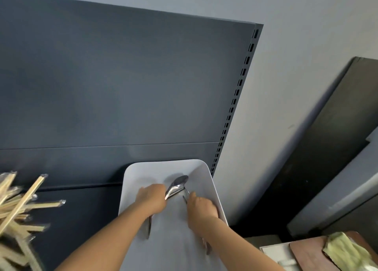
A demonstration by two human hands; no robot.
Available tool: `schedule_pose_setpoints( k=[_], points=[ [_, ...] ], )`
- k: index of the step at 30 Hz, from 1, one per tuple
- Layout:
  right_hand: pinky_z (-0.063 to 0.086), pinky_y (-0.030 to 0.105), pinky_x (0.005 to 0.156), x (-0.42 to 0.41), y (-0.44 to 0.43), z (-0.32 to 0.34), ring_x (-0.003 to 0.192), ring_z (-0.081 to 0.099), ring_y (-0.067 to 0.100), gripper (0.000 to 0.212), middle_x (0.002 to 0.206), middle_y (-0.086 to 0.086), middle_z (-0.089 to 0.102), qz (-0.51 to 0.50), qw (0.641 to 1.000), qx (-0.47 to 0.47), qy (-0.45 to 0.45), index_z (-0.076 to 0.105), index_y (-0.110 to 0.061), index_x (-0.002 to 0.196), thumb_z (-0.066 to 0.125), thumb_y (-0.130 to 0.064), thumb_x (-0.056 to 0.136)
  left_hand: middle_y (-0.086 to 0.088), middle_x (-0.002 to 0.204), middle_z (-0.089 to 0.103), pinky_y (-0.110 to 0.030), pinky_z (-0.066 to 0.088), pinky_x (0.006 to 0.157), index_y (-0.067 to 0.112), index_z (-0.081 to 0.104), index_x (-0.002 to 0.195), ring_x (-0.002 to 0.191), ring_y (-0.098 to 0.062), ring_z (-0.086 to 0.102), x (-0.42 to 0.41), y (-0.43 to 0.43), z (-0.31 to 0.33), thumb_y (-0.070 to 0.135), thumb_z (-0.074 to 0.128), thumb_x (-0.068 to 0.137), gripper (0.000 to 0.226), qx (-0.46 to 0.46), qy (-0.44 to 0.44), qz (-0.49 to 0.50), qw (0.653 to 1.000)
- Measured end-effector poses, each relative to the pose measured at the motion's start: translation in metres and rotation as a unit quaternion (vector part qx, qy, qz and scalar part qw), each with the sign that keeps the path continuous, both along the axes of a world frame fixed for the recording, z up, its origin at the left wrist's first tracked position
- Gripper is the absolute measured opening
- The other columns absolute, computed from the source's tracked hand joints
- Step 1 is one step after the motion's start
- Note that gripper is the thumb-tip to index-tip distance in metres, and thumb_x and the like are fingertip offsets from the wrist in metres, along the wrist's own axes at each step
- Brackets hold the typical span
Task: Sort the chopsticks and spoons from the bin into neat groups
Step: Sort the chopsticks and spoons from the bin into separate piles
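Observation:
A white plastic bin stands on a dark shelf in front of me. Both my hands are inside it. My left hand grips several metal spoons whose bowls stick up to the right of the fist, while their handles poke out below my wrist. My right hand is curled round other metal cutlery at the bin's right wall; a thin metal end shows above its knuckles. A loose heap of wrapped wooden chopsticks lies on the shelf at the far left.
The dark shelf back panel with a slotted upright rises behind the bin. Dark boards lean on the wall to the right. At the lower right sits a brown surface with a green cloth.

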State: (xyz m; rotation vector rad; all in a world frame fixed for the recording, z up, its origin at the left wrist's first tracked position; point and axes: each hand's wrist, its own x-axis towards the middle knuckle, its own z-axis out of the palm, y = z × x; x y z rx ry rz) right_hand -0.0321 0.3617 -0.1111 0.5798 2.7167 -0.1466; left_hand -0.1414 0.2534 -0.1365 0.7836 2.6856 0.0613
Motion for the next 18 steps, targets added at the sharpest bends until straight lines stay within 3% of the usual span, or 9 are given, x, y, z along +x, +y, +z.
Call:
schedule_pose_setpoints(
  k=[4, 8, 10, 14, 18],
  points=[
    [0.047, 0.031, 0.089, -0.003, 0.000, 0.004, 0.114, 0.058, 0.030, 0.029, 0.123, 0.011, 0.060, -0.047, 0.997, -0.055, 0.009, 0.058, -0.009, 0.116, 0.047, -0.010, 0.089, -0.009, 0.100, 0.067, -0.030, 0.046, 0.073, 0.012, 0.056, 0.089, 0.086, -0.024, 0.061, -0.007, -0.004, 0.004, 0.016, 0.053, 0.090, 0.006, 0.093, -0.135, 0.067, 0.984],
    [0.044, 0.032, 0.082, -0.005, -0.005, 0.009, 0.107, 0.057, 0.032, 0.024, 0.115, 0.009, 0.062, -0.143, 0.973, -0.141, 0.111, 0.054, -0.011, 0.108, 0.040, -0.015, 0.090, -0.003, 0.085, 0.071, -0.028, 0.045, 0.071, 0.015, 0.056, 0.077, 0.077, -0.019, 0.062, -0.004, -0.010, 0.015, 0.006, 0.049, 0.089, 0.017, 0.217, -0.216, 0.132, 0.943],
    [0.042, 0.033, 0.076, -0.006, -0.011, 0.013, 0.090, 0.055, 0.029, 0.012, 0.098, 0.006, 0.060, -0.164, 0.950, -0.189, 0.185, 0.048, -0.013, 0.094, 0.038, -0.020, 0.094, -0.002, 0.081, 0.071, -0.027, 0.045, 0.068, 0.013, 0.058, 0.081, 0.073, -0.017, 0.061, 0.003, -0.012, 0.023, 0.009, 0.049, 0.094, 0.016, 0.295, -0.250, 0.155, 0.909],
    [0.046, 0.037, 0.069, -0.008, -0.035, 0.033, 0.075, 0.055, 0.026, 0.018, 0.079, 0.000, 0.059, -0.161, 0.888, -0.290, 0.317, 0.044, -0.012, 0.083, 0.043, -0.025, 0.095, -0.011, 0.073, 0.060, -0.031, 0.042, 0.065, 0.007, 0.059, 0.079, 0.065, -0.021, 0.053, 0.027, -0.024, 0.045, 0.016, 0.055, 0.095, 0.019, 0.439, -0.248, 0.206, 0.839],
    [0.046, 0.040, 0.066, 0.002, -0.058, 0.058, 0.066, 0.053, 0.025, 0.021, 0.068, 0.000, 0.058, -0.094, 0.848, -0.339, 0.396, 0.047, -0.012, 0.077, 0.049, -0.025, 0.094, -0.005, 0.061, 0.059, -0.035, 0.043, 0.065, 0.010, 0.056, 0.069, 0.063, -0.026, 0.054, 0.060, -0.051, 0.077, 0.015, 0.056, 0.096, 0.027, 0.531, -0.205, 0.262, 0.779]
  ],
)
